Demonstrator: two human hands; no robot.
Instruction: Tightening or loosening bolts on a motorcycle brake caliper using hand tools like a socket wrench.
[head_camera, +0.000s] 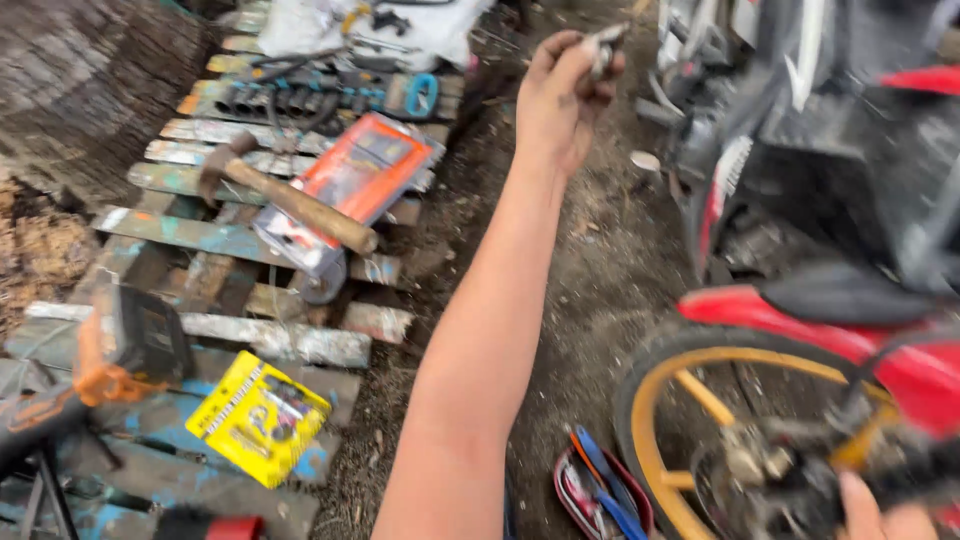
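Observation:
My left hand (555, 95) is stretched far out over the dirt ground, its fingers closed on a small grey metal part (603, 48). Only a bit of my right hand (880, 515) shows at the bottom right edge. It rests against a dark, greasy, blurred assembly (780, 470) by the yellow-spoked wheel (665, 400) of a red motorcycle (850, 330). Whether the right hand grips that assembly cannot be made out.
A wooden pallet (230, 240) on the left carries a hammer (290, 200), an orange flat package (360, 170), a yellow blister pack (258, 415), a row of sockets (300, 95) and an orange-black power tool (110, 355). A red tool pouch (600, 490) lies on the dirt.

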